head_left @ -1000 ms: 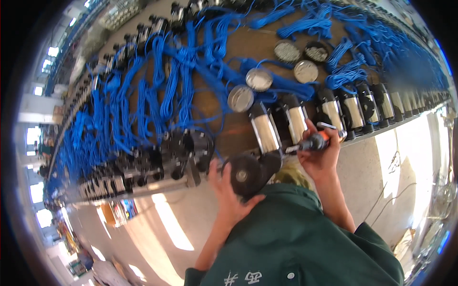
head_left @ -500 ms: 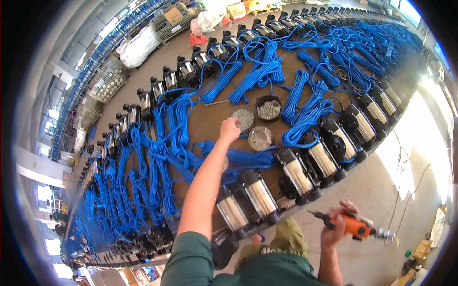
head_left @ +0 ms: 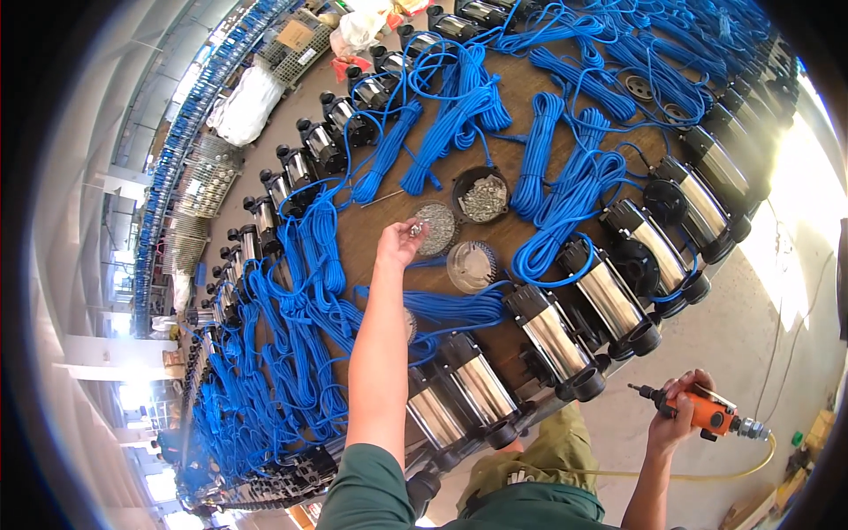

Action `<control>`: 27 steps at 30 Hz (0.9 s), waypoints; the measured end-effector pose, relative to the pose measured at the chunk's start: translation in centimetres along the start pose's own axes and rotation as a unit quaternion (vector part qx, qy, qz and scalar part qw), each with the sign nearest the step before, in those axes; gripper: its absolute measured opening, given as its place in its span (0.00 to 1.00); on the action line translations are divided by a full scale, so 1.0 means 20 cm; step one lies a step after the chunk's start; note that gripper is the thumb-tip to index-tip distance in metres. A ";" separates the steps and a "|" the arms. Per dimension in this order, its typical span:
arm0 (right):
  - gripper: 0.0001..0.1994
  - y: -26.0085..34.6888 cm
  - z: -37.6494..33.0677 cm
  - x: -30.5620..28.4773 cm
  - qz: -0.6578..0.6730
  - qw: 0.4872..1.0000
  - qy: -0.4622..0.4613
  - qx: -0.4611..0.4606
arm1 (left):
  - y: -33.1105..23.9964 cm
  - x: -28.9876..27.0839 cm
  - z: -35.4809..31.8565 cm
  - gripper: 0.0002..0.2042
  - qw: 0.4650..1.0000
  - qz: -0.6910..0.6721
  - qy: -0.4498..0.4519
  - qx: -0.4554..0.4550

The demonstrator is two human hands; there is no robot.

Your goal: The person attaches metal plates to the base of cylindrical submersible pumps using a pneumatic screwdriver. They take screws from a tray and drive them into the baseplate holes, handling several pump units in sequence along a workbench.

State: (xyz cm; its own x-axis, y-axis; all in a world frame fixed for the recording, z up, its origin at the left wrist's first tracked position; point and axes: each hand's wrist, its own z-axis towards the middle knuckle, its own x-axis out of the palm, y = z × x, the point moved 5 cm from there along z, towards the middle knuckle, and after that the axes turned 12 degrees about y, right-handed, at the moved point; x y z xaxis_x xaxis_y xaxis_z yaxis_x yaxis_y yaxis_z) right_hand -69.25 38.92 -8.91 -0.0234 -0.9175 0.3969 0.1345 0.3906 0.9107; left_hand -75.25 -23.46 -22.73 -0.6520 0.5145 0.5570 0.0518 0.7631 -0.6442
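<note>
My left hand [head_left: 399, 242] reaches far over the brown table and pinches a few small screws beside a round dish of screws [head_left: 435, 228]. A black bowl of screws [head_left: 483, 196] and a clear dish [head_left: 471, 265] lie next to it. My right hand [head_left: 678, 417] hangs low off the table's edge, gripping an orange air screwdriver [head_left: 707, 412] with its bit pointing left and a yellow hose trailing from it. Steel-bodied pumps [head_left: 609, 296] with black ends lie in a row along the near edge.
Coiled blue cables [head_left: 565, 190] cover the long table [head_left: 371, 231], with more pumps [head_left: 320, 146] along its far side. White sacks [head_left: 247, 104] and wire baskets stand beyond. Bright concrete floor [head_left: 751, 327] lies to the right.
My left arm left the black pump part near my body and stretched out to the screw dishes, now pinching screws. My right hand dropped away from the pumps with the screwdriver.
</note>
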 end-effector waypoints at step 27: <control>0.19 0.20 -0.21 0.53 0.070 0.993 0.095 0.027 | -0.15 0.09 -0.53 0.08 0.995 0.003 0.096 -0.016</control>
State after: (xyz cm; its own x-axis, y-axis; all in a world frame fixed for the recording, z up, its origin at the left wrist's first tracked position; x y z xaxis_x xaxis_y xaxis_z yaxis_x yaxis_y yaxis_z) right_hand -64.86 30.46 -1.57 0.1804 -0.8494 0.4960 0.0706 0.5141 0.8548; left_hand -68.47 -20.66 -14.22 -0.4961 0.5810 0.6452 0.0805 0.7707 -0.6321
